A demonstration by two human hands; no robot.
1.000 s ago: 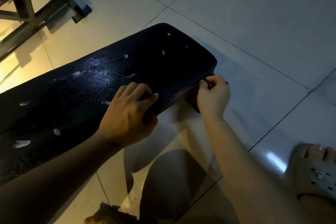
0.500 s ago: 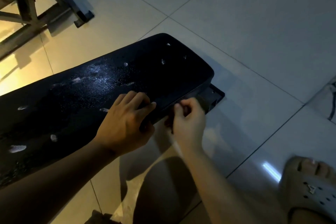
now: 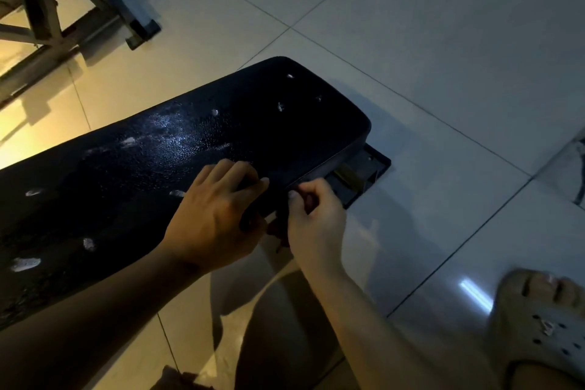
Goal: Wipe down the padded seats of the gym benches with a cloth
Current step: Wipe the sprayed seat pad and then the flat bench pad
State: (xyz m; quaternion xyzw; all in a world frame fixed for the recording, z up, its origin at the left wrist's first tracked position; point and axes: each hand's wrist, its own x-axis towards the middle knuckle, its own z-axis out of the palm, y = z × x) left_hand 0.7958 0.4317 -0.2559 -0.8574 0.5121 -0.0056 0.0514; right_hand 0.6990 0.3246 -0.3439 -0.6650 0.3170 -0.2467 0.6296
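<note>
Head view: the padded seat (image 3: 221, 136) slants across the frame. Its black skin is glossy mid-length yet flecked with pale marks, so wiping looks unfinished. The left hand (image 3: 215, 218) curls over its near edge, and the right hand (image 3: 313, 218) pinches a dark fold (image 3: 276, 229), probably the cloth. Glossy floor tiles (image 3: 427, 41) surround it, with a metal frame (image 3: 47, 13) beyond.

bench seat (image 3: 190, 152) cut off left; cloth (image 3: 279, 236) mostly hidden by right hand (image 3: 313, 218).
</note>
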